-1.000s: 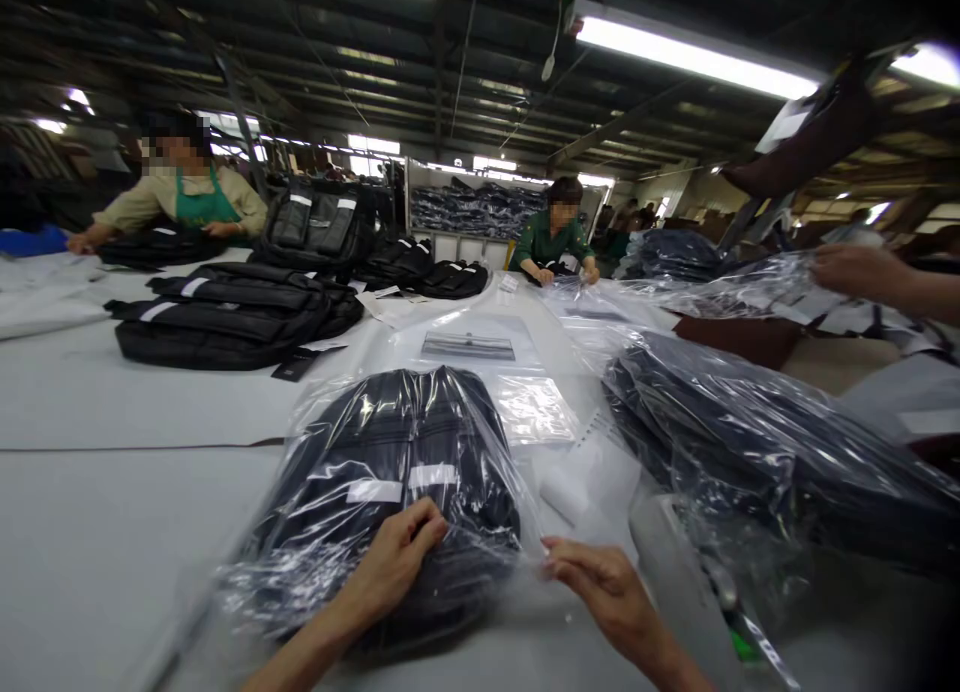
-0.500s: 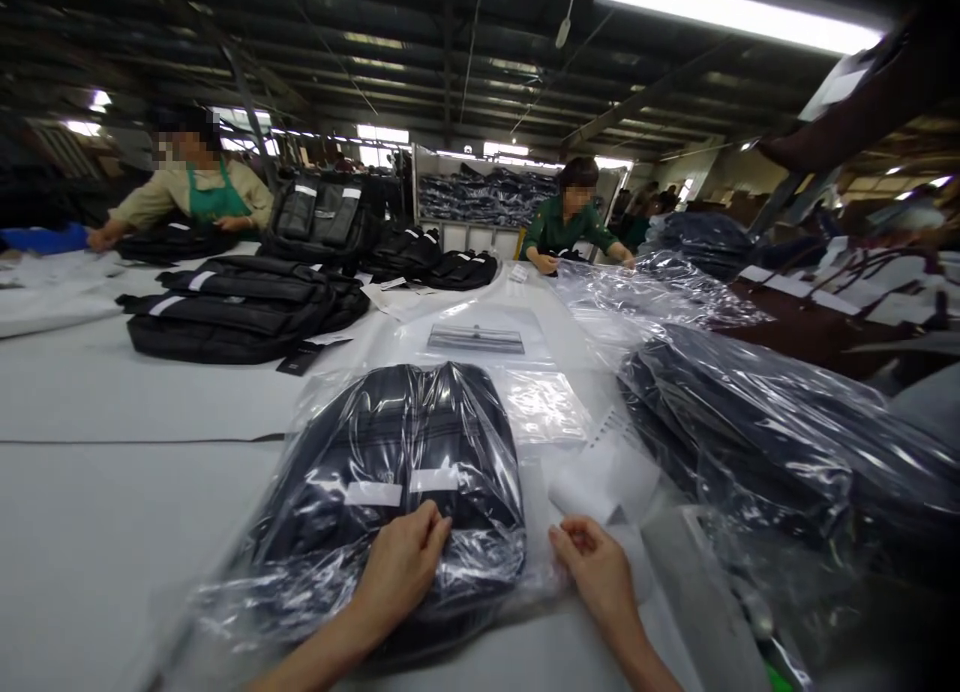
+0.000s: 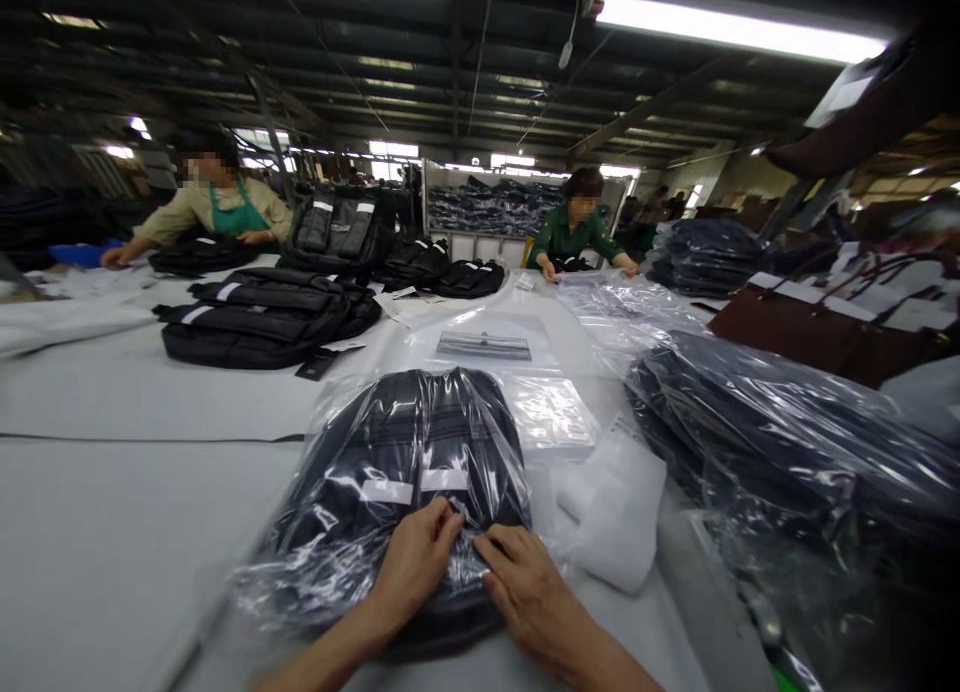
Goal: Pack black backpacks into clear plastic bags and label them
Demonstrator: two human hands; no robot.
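A black backpack (image 3: 457, 422) lies on the table in front of me inside a clear plastic bag (image 3: 322, 562). Two white strips cross its straps. My left hand (image 3: 420, 552) is closed in a pinch on the bag's plastic over the lower part of the backpack. Just to its right, my right hand (image 3: 521, 582) has its fingers bent and pressed together against the same plastic. Its fingertips are partly hidden, and the hands are a small gap apart.
Crumpled white sheets (image 3: 619, 502) and flat clear bags (image 3: 551, 412) lie beside the backpack. Bagged dark packs (image 3: 772, 422) are piled at the right. Black backpacks (image 3: 255, 322) rest on the left. Two co-workers (image 3: 577, 227) are across the table.
My right hand has moved left from beside the white sheets onto the bag, close to my left hand. The left hand keeps its hold on the plastic. The view has shifted slightly.
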